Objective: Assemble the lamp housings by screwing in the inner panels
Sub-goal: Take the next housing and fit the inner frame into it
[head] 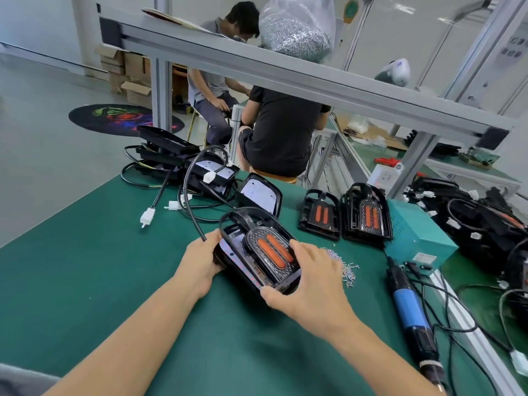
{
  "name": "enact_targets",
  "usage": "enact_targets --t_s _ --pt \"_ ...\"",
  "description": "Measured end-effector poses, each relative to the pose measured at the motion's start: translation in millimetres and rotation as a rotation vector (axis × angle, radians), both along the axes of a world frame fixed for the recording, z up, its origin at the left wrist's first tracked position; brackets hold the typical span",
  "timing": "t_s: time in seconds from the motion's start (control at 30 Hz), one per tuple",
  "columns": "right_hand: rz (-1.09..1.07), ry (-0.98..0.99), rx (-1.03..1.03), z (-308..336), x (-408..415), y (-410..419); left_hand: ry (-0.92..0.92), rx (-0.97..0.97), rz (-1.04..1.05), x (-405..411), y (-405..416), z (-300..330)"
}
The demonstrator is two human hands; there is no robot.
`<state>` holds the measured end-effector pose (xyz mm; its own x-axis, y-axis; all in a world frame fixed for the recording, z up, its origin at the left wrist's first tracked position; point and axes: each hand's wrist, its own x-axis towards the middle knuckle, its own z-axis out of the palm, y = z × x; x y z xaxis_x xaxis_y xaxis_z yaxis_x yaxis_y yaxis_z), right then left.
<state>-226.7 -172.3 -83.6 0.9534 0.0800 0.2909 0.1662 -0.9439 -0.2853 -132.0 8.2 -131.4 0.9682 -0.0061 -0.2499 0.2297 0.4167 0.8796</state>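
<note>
We are looking down at a green tabletop [100,267] filling most of the view. At the centre, we are holding a black lamp housing [257,252] whose inner panel [274,251], with two orange strips, is sitting inside it. Our left hand [200,261] is gripping the housing's nine o'clock edge, and our right hand [311,281] is curling around its four o'clock corner, fingers over the panel. At one o'clock, two more housings [345,215] are waiting. At four o'clock, a blue electric screwdriver [408,307] is lying idle. At three o'clock, a small pile of screws [345,267] is resting. We seem to be seating the panel; next we would be needing a screw and the driver.
</note>
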Motion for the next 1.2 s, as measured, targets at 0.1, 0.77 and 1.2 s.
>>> enact_targets --t_s 0.1,0.77,1.2 --pt "-0.002 0.027 0.001 -5 -2 -1 -0.016 -0.029 -0.012 -1 1 -1" --pt "0.114 0.213 -0.047 1 -2 -23 -0.004 -0.021 -0.019 -3 2 2" --pt "0.118 0.251 -0.092 -15 5 -20 -0.092 0.784 0.154 3 12 3"
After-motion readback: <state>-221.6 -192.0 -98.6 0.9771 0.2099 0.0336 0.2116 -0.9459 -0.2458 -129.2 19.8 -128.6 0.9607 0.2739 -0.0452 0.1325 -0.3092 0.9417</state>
